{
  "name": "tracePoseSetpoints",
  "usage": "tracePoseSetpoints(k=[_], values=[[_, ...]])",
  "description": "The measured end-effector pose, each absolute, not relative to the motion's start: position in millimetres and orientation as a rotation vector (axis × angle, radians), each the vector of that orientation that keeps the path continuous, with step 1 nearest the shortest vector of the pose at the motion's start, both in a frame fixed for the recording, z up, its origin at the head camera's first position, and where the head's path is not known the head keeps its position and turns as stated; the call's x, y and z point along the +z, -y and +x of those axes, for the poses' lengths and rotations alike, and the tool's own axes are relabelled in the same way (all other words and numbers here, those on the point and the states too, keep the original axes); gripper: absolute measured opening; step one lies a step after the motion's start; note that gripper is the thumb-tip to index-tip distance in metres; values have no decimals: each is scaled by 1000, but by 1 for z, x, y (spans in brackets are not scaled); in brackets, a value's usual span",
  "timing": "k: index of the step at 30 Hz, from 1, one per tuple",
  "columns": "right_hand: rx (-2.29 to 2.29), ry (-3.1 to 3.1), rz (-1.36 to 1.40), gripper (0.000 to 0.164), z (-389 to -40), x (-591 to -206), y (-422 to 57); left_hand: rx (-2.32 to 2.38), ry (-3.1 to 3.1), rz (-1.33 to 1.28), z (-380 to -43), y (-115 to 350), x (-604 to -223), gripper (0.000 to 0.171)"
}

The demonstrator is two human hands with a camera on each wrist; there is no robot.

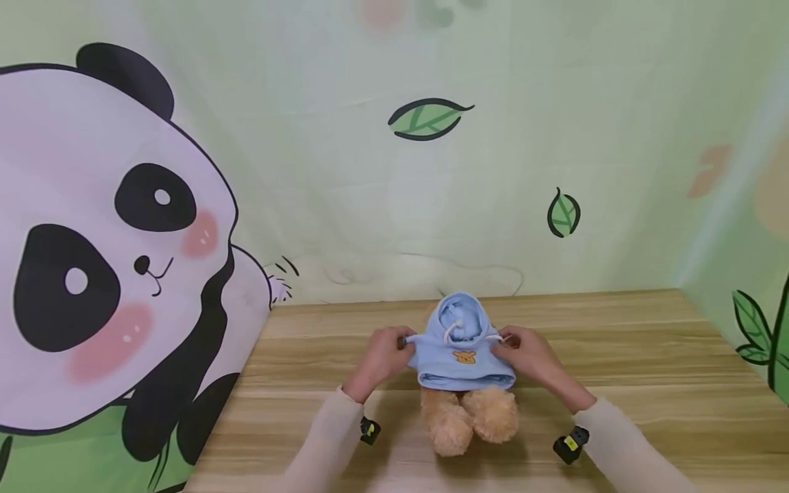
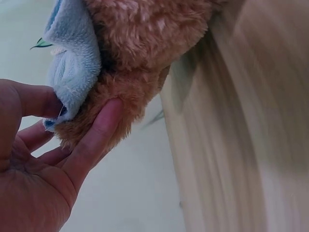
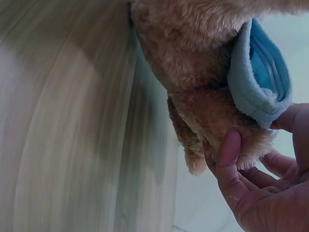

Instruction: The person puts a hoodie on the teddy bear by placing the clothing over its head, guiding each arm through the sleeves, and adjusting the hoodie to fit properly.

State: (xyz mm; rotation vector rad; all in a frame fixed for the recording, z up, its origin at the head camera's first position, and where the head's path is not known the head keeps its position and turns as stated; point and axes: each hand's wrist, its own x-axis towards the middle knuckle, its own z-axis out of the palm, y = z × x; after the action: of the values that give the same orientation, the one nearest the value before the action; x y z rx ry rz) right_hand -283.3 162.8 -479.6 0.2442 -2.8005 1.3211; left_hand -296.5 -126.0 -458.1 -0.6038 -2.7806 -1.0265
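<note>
A light-brown plush toy is on the table with its furry legs towards me. Over its front lies a small light-blue hoodie with white drawstrings and a brown animal-face patch; the hood covers where the toy's head would show. My left hand pinches the hoodie's sleeve on the left, one finger against the furry arm beneath it. On the other side, my right hand grips the opposite sleeve edge, its fingers also touching the toy's arm.
The wood-grain table ends against a pale green backdrop printed with leaves and a large panda. Small black devices with yellow marks sit at both wrists.
</note>
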Motion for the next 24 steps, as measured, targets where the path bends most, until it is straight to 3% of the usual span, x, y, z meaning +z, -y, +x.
tracePoseSetpoints(k=[19, 24], values=[[1313, 2773, 232, 33, -279, -488, -184, -1054, 2718, -585, -294, 106, -479, 27], [1294, 2768, 229, 31, -279, -488, -183, -868, 2626, -736, -284, 104, -466, 31]])
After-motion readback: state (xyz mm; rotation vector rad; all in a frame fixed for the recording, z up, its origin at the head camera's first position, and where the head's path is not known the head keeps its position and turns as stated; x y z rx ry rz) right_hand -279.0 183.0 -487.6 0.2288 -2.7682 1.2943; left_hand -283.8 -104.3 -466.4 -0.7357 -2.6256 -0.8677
